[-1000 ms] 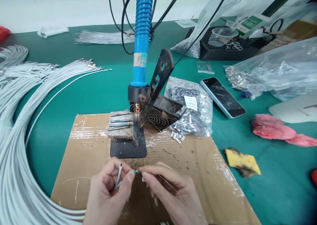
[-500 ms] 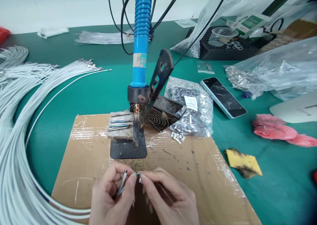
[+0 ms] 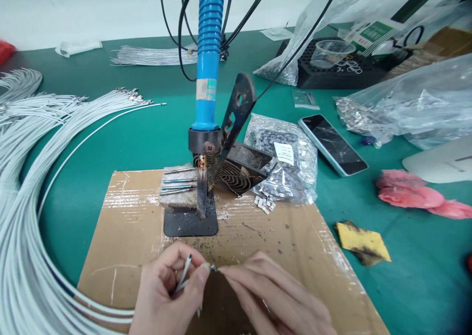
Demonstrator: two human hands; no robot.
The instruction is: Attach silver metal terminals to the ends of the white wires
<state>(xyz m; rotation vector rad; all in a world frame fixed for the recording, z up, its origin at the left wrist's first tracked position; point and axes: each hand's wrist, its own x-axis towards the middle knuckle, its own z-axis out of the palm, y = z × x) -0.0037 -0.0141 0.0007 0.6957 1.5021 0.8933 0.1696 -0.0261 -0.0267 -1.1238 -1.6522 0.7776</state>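
My left hand point(image 3: 169, 293) is closed round a white cable point(image 3: 185, 272), and one dark-tipped end stands up between the fingers. At its thumb and forefinger tips a small dark and teal cable end point(image 3: 213, 268) pokes out to the right. My right hand point(image 3: 280, 293) has its thumb and forefinger pinched at that end; whatever lies between the fingertips is too small to make out. Just beyond both hands stands a blue soldering iron point(image 3: 207, 79), tip down in its black holder point(image 3: 236, 108).
A cardboard sheet point(image 3: 121, 236) lies under the hands. White cable bundles point(image 3: 29, 217) curve along the left. Behind are a bag of small metal parts point(image 3: 295, 163), loose metal pieces point(image 3: 264, 204) and a phone point(image 3: 334, 145). A yellow sponge point(image 3: 361, 241) lies right.
My right hand has turned and shifted right, its fingers now stretched flatter toward the cable end. My left hand has moved only slightly and still grips the cable.
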